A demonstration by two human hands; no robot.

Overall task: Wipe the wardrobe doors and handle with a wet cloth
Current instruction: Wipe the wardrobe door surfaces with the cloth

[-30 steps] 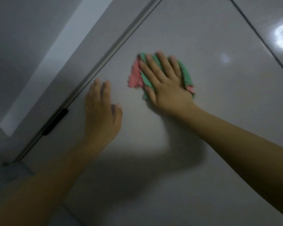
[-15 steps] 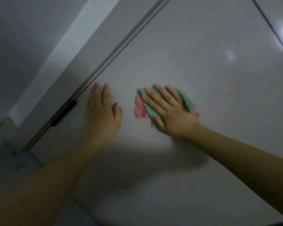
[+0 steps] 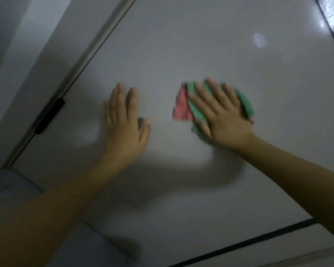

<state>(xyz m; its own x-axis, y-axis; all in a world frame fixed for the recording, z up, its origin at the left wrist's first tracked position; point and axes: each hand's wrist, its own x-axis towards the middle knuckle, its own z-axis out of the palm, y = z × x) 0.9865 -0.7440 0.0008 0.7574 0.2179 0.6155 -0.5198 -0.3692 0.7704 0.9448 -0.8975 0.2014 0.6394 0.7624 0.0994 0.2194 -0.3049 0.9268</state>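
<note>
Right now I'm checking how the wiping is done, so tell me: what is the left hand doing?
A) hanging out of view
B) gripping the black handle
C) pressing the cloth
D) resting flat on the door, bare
D: the left hand lies flat on the wardrobe door with straight fingers and nothing under it, apart from the black handle, while the right hand presses the cloth.

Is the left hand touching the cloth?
Apart. The head view shows bare door between the left hand and the cloth.
</note>
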